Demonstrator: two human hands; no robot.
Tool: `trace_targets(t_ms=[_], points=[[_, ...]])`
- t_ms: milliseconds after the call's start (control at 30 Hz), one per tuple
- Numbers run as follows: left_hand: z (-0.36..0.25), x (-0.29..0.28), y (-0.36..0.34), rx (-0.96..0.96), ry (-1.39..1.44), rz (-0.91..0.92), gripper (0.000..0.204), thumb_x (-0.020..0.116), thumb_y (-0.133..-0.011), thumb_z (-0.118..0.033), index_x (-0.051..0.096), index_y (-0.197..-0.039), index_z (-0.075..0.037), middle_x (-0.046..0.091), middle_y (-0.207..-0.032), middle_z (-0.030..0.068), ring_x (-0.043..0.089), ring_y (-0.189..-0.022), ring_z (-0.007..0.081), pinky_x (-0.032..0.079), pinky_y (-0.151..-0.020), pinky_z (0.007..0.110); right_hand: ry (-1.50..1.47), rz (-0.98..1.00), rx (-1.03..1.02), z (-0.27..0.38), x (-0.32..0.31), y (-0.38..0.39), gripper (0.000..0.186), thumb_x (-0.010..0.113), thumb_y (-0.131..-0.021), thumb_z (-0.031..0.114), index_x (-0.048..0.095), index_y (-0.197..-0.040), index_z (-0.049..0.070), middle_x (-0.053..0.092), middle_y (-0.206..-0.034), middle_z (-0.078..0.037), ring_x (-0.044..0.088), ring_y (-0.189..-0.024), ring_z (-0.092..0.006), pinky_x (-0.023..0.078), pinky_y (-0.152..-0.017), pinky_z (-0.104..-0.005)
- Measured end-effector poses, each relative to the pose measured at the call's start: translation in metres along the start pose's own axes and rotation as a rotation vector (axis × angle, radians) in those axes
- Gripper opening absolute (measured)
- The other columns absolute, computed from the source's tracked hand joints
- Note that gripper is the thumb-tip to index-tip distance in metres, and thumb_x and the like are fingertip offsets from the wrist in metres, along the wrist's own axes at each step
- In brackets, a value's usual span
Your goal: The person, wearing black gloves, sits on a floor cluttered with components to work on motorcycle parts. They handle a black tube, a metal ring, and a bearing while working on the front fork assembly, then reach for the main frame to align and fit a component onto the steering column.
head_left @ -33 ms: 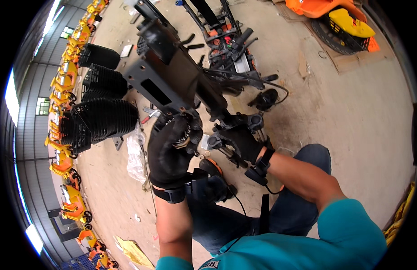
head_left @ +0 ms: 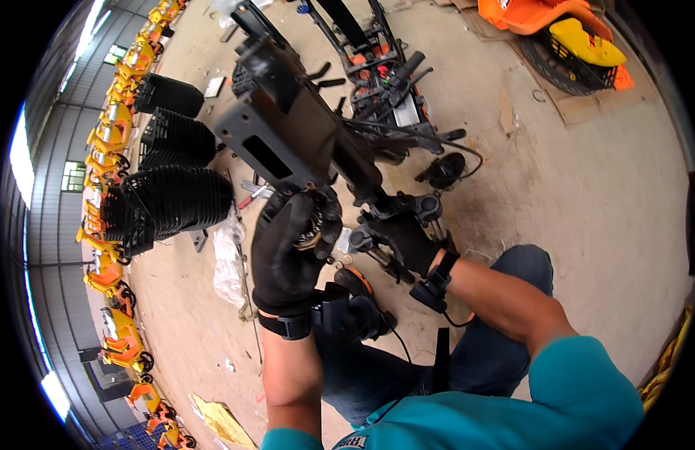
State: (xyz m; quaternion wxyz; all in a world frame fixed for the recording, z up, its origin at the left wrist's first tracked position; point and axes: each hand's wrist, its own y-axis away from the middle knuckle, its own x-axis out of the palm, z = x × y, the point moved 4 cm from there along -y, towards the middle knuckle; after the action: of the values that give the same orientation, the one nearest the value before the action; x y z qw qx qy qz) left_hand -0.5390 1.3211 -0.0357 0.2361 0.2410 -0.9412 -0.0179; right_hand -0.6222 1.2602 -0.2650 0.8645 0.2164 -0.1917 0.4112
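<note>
In front of me stands a black scooter frame (head_left: 284, 139) with a flat slotted plate on it. My left hand (head_left: 284, 251), in a black glove, curls its fingers round a shiny metal ring (head_left: 310, 231) at the frame's near lower end; whether the ring is loose or seated I cannot tell. To the right, my gloved right hand (head_left: 409, 244) is closed round a black front fork (head_left: 381, 255), just below the frame's tube. The fork's legs point toward me, and my palm and glove hide part of its clamp.
Stacks of black baskets (head_left: 179, 196) stand on the left, before a row of yellow scooters (head_left: 107, 262). Beyond the frame lies another scooter chassis (head_left: 396, 94) with cables and a small wheel (head_left: 443, 171). Clear plastic wrap (head_left: 229, 259) and a red-handled tool (head_left: 250, 199) lie on the floor.
The view has shifted very slightly, so the frame and my left hand appear a little to the right. Both hands keep their hold.
</note>
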Motion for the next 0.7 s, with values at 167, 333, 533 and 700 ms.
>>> trace_targets(t_ms=[167,333,533,700], points=[[0.007,0.001,0.005,0.134,-0.179,-0.106,0.035,0.05,-0.101,-0.037,0.055,-0.112,-0.004,0.063,-0.09,0.0084,0.057,-0.068,0.0138,0.041,-0.053,0.022,-0.208,-0.046,0.057,-0.001,0.006,0.004,0.028,0.071,-0.085,0.008,0.063,-0.111,0.0,0.065,-0.102,-0.004,0.061,-0.09,-0.011,0.051,-0.079,-0.0257],[0.012,0.007,-0.001,0.155,-0.437,-0.155,0.051,0.027,-0.105,-0.045,0.054,-0.098,-0.002,0.06,-0.081,0.0065,0.049,-0.059,0.0104,0.035,-0.05,0.022,-0.272,-0.042,0.0,-0.015,0.006,-0.005,0.029,0.07,-0.085,0.009,0.059,-0.11,0.002,0.061,-0.098,-0.003,0.059,-0.087,-0.0112,0.05,-0.077,-0.0266],[0.014,0.014,-0.001,0.214,-0.383,-0.163,0.045,0.036,-0.105,-0.042,0.055,-0.096,-0.002,0.062,-0.078,0.006,0.058,-0.066,0.0126,0.044,-0.058,0.024,-0.591,0.005,-0.107,0.015,0.034,0.003,0.022,0.062,-0.09,0.006,0.056,-0.111,0.004,0.059,-0.1,-0.002,0.058,-0.089,-0.0114,0.049,-0.076,-0.0257],[0.018,0.02,-0.01,0.219,-0.108,-0.193,0.042,0.045,-0.102,-0.04,0.06,-0.091,-0.002,0.064,-0.082,0.0041,0.06,-0.074,0.0113,0.048,-0.067,0.025,-0.715,-0.026,0.005,0.008,0.032,-0.005,0.018,0.062,-0.089,0.004,0.056,-0.105,0.008,0.055,-0.091,0.0,0.054,-0.077,-0.0093,0.047,-0.068,-0.0249]])
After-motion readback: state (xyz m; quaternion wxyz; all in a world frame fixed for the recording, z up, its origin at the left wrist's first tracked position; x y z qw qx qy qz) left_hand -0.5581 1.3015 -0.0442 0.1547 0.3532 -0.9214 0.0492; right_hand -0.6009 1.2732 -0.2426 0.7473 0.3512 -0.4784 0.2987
